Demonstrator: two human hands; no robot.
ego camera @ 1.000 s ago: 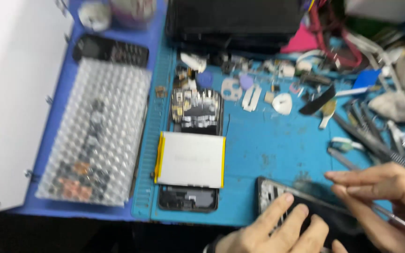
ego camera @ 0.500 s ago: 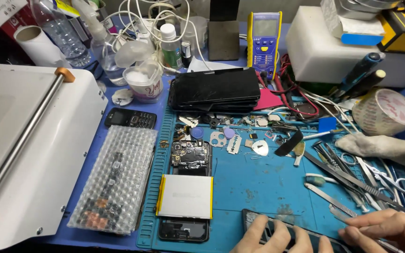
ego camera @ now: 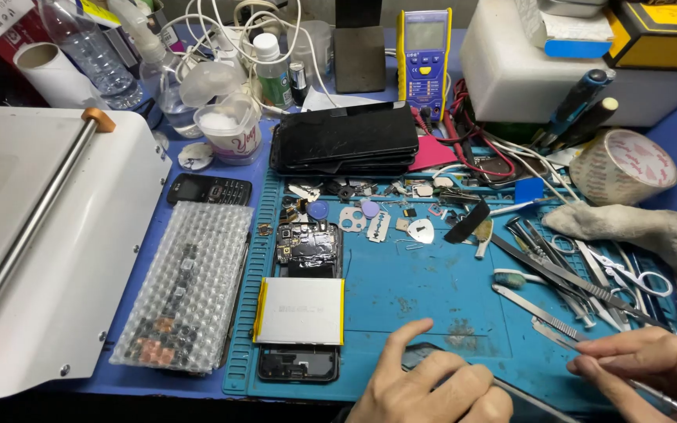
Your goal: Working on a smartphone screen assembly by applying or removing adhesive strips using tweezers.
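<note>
left hand lies flat with loose fingers on a dark phone part, most of it hidden beneath the palm. right hand pinches thin metal tweezers, tip pointing toward the left hand. opened phone sits just beyond the left hand on the blue mat.

The view rose from the blue mat to take in the bench's back row. The left hand and right hand slid to the bottom edge, covering more of the dark phone frame.
</note>
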